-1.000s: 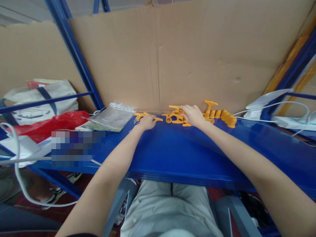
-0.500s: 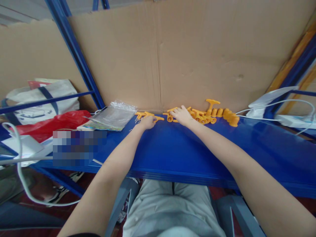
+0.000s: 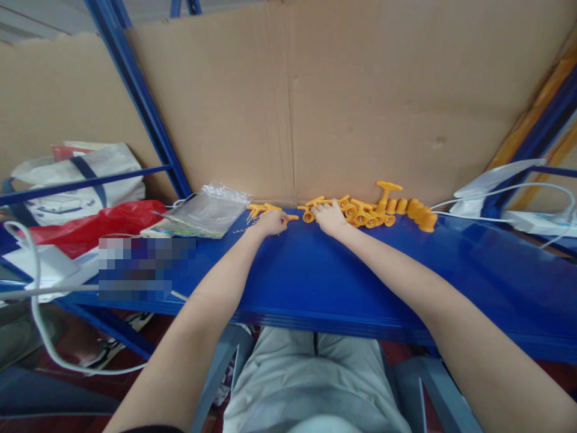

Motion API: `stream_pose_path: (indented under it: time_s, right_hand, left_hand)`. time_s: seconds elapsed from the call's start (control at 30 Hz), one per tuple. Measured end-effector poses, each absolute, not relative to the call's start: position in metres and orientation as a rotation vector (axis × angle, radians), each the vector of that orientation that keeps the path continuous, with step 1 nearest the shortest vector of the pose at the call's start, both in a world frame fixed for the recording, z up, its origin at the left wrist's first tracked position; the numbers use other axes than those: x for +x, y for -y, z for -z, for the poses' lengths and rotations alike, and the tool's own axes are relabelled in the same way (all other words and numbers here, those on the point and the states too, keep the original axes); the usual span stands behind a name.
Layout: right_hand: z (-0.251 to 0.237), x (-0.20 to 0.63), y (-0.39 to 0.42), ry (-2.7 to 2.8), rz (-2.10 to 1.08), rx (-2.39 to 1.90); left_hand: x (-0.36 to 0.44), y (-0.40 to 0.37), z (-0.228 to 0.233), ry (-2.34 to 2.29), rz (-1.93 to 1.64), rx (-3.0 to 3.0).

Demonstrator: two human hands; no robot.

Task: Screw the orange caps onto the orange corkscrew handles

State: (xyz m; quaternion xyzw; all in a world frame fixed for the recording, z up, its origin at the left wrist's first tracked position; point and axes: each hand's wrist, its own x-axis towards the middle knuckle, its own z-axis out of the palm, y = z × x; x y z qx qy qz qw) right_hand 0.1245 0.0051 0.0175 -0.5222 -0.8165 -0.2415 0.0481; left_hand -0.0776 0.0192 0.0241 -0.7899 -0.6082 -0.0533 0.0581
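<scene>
A row of small orange plastic pieces [image 3: 374,211] lies along the back edge of the blue surface [image 3: 342,276], just above frame centre, against a cardboard sheet [image 3: 360,102]. The right hand [image 3: 330,217] rests on the row's left end, its grip loosely curled over a piece; the left hand [image 3: 270,222] covers separate orange pieces [image 3: 261,208], grip unclear. A clear plastic bag [image 3: 205,209] lies left; a white cable [image 3: 500,191] runs right.

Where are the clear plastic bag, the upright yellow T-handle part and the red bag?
clear plastic bag [image 3: 205,209], head view, middle of the bag
upright yellow T-handle part [image 3: 388,187], head view, top crossbar
red bag [image 3: 101,221], head view, middle
</scene>
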Motion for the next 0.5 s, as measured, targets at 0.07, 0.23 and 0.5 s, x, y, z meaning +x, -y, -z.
stream_pose_path:
  time_s: [0.07, 0.23, 0.5]
  right_hand:
    - [-0.019, 0.127, -0.003, 2.484, 0.672, -1.611]
    - [-0.033, 0.144, 0.005, 2.4, 0.604, -1.595]
    - [-0.065, 0.235, 0.029, 1.975, 0.541, -1.813]
  left_hand:
    - [-0.077, -0.018, -0.025, 1.839, 0.159, -2.401]
    - [-0.076, -0.017, -0.026, 1.833, 0.206, -2.44]
    - [-0.074, -0.02, -0.025, 1.843, 0.207, -2.459]
